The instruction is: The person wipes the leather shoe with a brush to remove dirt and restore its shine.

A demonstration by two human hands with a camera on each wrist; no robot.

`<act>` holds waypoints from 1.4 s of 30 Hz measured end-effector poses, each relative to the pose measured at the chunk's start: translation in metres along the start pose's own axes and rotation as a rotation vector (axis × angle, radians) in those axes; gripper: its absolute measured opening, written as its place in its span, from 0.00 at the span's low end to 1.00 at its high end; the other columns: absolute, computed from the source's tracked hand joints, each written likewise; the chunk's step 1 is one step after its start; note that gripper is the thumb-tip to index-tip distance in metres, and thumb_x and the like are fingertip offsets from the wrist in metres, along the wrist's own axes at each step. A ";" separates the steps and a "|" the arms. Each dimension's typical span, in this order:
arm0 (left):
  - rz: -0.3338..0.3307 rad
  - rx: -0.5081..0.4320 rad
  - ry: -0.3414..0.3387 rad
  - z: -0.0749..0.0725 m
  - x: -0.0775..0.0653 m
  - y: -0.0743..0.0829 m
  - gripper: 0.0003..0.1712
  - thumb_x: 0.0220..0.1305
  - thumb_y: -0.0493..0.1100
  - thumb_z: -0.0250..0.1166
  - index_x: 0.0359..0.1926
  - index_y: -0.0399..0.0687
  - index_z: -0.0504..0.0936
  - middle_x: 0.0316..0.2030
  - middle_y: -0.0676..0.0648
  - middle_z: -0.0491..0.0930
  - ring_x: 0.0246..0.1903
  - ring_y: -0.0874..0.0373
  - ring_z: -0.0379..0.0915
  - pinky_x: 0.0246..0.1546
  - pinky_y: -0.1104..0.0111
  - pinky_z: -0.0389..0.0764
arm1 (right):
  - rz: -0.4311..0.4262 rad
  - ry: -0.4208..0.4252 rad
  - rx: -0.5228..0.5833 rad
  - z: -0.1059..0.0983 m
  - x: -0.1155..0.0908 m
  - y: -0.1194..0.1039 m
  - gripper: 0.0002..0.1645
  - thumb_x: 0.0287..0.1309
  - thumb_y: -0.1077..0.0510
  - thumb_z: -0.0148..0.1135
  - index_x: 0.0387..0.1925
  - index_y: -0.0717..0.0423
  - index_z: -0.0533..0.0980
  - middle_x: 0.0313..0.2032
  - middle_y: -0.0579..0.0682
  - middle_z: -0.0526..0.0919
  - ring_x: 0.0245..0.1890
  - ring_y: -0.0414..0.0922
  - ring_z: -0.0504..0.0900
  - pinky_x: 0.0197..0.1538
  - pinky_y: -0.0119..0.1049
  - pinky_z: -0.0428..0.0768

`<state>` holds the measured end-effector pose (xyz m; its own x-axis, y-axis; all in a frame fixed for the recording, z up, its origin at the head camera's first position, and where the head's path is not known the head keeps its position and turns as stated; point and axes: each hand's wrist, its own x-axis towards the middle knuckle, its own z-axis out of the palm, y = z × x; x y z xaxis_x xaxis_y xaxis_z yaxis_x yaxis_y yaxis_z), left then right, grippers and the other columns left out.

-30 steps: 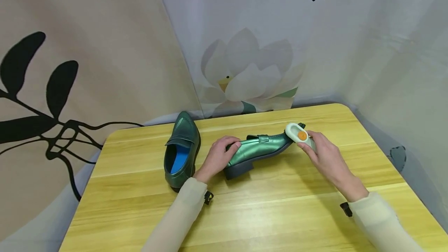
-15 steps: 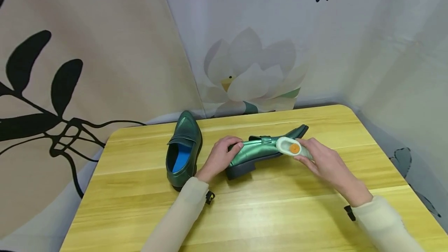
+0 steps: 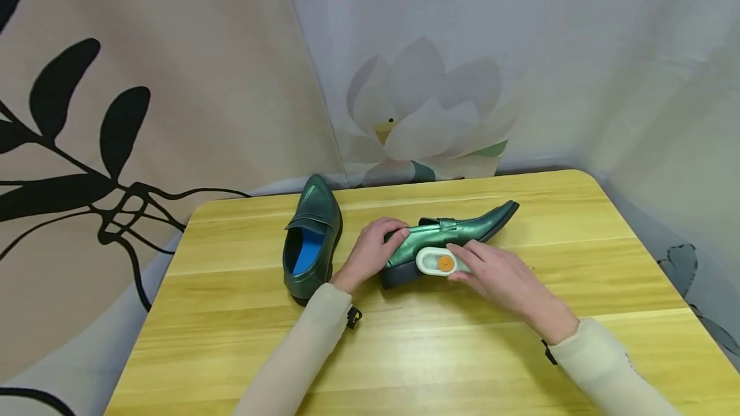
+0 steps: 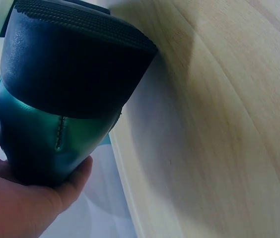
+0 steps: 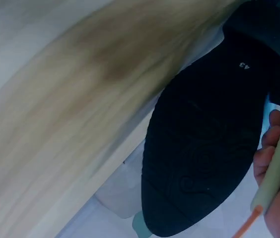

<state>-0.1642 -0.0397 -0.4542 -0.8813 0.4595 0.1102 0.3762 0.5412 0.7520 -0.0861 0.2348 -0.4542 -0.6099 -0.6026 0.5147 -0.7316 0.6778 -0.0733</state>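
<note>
My left hand (image 3: pixel 372 249) grips a shiny green loafer (image 3: pixel 462 231) by its heel end. The loafer tilts, with its toe pointing to the right and its black sole partly showing. My right hand (image 3: pixel 503 275) holds a shoe brush (image 3: pixel 432 262) with a pale oval body and an orange button, set against the loafer's near side close to the heel. In the left wrist view, the black heel (image 4: pixel 70 64) faces the camera above my fingers. The right wrist view shows the whole sole (image 5: pixel 204 139), marked 43, beside the brush's pale edge (image 5: pixel 279 158).
A second green loafer (image 3: pixel 315 210) with a blue insole stands upright left of my left hand. Everything is on a light wooden table (image 3: pixel 405 364). A printed cloth (image 3: pixel 451 82) hangs behind the table's far edge.
My right hand has moved the shoe brush left and down along the loafer, from the toe to near the heel. The left hand keeps its grip. The head view has shifted slightly.
</note>
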 end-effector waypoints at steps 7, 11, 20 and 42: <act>0.002 0.020 0.010 0.000 0.000 0.002 0.19 0.80 0.49 0.58 0.59 0.44 0.85 0.58 0.43 0.82 0.61 0.45 0.76 0.65 0.51 0.71 | -0.064 0.039 0.030 0.013 0.016 -0.014 0.39 0.77 0.33 0.42 0.58 0.61 0.80 0.37 0.45 0.78 0.27 0.38 0.74 0.27 0.32 0.77; 0.010 0.010 -0.009 0.000 0.000 0.005 0.19 0.80 0.48 0.58 0.60 0.43 0.85 0.59 0.43 0.82 0.61 0.46 0.76 0.65 0.51 0.72 | -0.123 0.021 0.058 0.020 0.023 -0.022 0.33 0.73 0.37 0.57 0.58 0.62 0.80 0.37 0.46 0.78 0.29 0.38 0.76 0.30 0.32 0.79; 0.021 0.007 -0.008 0.000 0.000 0.005 0.19 0.80 0.48 0.58 0.59 0.43 0.85 0.59 0.43 0.82 0.62 0.45 0.75 0.66 0.50 0.70 | 0.026 -0.021 0.077 0.002 -0.003 -0.010 0.36 0.74 0.34 0.52 0.60 0.60 0.80 0.39 0.44 0.78 0.28 0.36 0.74 0.30 0.34 0.78; 0.022 -0.021 0.004 0.003 -0.002 0.004 0.19 0.79 0.48 0.58 0.60 0.42 0.84 0.59 0.42 0.81 0.63 0.43 0.74 0.66 0.49 0.70 | 0.326 0.143 -0.035 -0.022 -0.016 0.011 0.31 0.74 0.46 0.61 0.60 0.70 0.76 0.38 0.58 0.80 0.26 0.48 0.76 0.25 0.45 0.79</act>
<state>-0.1605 -0.0363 -0.4538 -0.8742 0.4680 0.1293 0.3892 0.5161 0.7630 -0.0778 0.2609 -0.4443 -0.7589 -0.2888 0.5837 -0.4930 0.8403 -0.2253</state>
